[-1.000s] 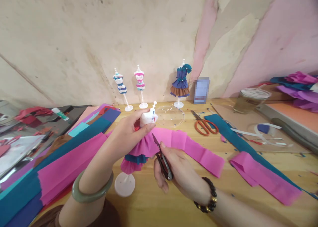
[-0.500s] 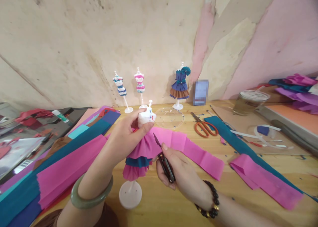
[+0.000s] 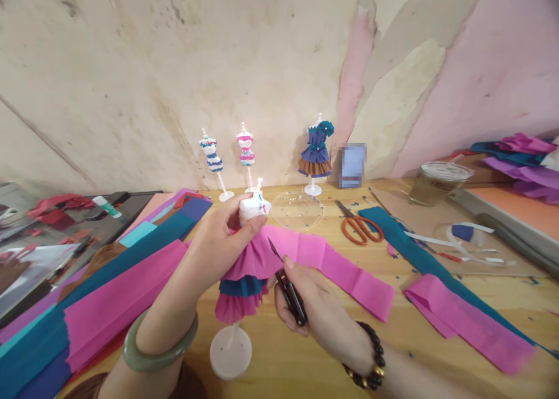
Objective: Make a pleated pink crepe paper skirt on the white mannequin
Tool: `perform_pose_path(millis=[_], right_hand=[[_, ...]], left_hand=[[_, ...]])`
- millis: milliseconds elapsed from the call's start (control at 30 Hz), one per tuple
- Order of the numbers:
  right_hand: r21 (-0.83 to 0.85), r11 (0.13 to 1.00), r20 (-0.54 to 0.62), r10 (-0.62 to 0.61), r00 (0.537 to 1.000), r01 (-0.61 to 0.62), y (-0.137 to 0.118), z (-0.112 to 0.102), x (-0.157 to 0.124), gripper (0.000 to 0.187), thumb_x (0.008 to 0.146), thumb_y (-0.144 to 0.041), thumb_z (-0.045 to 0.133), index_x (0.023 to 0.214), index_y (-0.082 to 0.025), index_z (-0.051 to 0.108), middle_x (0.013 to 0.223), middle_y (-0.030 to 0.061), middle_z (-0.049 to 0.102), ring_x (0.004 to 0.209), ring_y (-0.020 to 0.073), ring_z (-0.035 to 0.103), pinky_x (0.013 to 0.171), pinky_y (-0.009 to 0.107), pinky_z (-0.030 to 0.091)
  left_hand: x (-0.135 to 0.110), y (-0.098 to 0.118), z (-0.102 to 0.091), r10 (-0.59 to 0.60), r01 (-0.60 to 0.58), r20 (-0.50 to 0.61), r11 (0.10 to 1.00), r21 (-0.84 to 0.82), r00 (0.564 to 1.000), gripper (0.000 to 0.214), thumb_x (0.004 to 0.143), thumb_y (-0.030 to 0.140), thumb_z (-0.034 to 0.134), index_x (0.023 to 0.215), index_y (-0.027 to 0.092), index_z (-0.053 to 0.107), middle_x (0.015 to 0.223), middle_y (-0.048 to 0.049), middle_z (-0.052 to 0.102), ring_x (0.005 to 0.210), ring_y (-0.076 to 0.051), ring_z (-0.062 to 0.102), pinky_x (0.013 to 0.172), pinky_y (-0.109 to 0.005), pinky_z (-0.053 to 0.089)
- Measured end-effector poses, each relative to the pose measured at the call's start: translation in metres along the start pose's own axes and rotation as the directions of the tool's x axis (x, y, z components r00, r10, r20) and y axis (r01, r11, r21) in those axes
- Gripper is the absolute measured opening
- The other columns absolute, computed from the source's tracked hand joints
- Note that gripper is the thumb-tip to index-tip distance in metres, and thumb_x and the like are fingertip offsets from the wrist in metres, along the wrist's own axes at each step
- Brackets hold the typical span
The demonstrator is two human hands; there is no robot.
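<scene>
My left hand (image 3: 233, 227) is closed round the waist of a small white dress form (image 3: 254, 208) on a round white base. Below the fingers hangs a tiered skirt (image 3: 242, 297) of pink and teal crepe paper. From its top tier a long pink crepe paper strip (image 3: 349, 274) runs off to the right and lies on the table. In my right hand (image 3: 301, 294) are black thread snips (image 3: 290, 297). Their pointed blades lie against the pink paper just right of the form's waist. Part of the snips is hidden behind my fingers.
Behind stand two bare-skirted mini dress forms (image 3: 212, 157) and one in a blue and brown dress (image 3: 315, 154). Orange-handled scissors (image 3: 361, 229), a clear round dish (image 3: 297, 209) and a lidded cup (image 3: 441, 183) lie beyond. Crepe strips (image 3: 122, 300) cover the left; a teal strip (image 3: 419, 259) lies right.
The view has tilted slightly. My hands, the dress form and the snips keep nearly the same places relative to one another.
</scene>
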State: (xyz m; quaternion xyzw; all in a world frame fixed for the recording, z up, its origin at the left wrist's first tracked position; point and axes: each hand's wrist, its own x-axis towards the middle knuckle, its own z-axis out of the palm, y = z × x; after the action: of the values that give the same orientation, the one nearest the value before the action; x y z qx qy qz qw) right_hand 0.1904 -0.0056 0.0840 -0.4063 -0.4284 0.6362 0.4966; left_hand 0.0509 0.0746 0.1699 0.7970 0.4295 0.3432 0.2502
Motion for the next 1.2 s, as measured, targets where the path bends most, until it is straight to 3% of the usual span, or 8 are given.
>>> perform_pose_path(millis=[333,733,967,1200], right_hand=[[-0.052,0.999,-0.020,-0.002,1.000,0.001,0.006,-0.002,0.001,0.071,0.093,-0.070,0.033,0.045,-0.020,0.048,0.036,-0.0032,0.040,0.032,0.0066,0.034,0.036,0.022,0.024],[-0.125,0.992,-0.018,-0.033,0.999,0.030,-0.005,0.000,0.000,0.074,0.090,-0.076,0.030,0.041,-0.022,0.045,0.035,-0.0032,0.035,0.033,0.0085,0.032,0.040,0.026,0.026],[-0.153,0.988,-0.006,-0.026,1.000,0.024,-0.004,0.000,0.003,0.076,0.086,-0.082,0.027,0.040,-0.023,0.042,0.033,-0.0037,0.032,0.033,0.0085,0.030,0.040,0.027,0.024],[-0.131,0.991,-0.053,0.000,0.999,-0.007,-0.004,0.000,0.000,0.077,0.084,-0.084,0.026,0.040,-0.023,0.042,0.033,-0.0032,0.033,0.033,0.0087,0.032,0.041,0.027,0.025]], left_hand=[[-0.001,0.002,0.004,-0.005,0.005,0.022,1.000,-0.007,1.000,0.028,0.087,0.044,0.059,0.099,0.019,0.065,0.086,-0.0005,0.071,0.077,-0.018,0.065,0.070,-0.029,0.051],[-0.004,0.004,0.009,-0.032,0.032,0.019,0.999,0.025,0.999,0.031,0.087,0.046,0.059,0.099,0.019,0.064,0.086,-0.0018,0.071,0.078,-0.019,0.064,0.070,-0.030,0.050],[-0.003,0.002,0.009,-0.043,0.044,0.016,0.998,-0.033,0.999,0.035,0.086,0.046,0.060,0.108,0.018,0.063,0.096,-0.0041,0.073,0.087,-0.022,0.067,0.077,-0.034,0.051],[-0.003,0.002,0.009,-0.028,0.028,0.011,1.000,0.013,1.000,0.029,0.087,0.043,0.058,0.104,0.019,0.063,0.092,-0.0029,0.071,0.083,-0.020,0.065,0.072,-0.031,0.051]])
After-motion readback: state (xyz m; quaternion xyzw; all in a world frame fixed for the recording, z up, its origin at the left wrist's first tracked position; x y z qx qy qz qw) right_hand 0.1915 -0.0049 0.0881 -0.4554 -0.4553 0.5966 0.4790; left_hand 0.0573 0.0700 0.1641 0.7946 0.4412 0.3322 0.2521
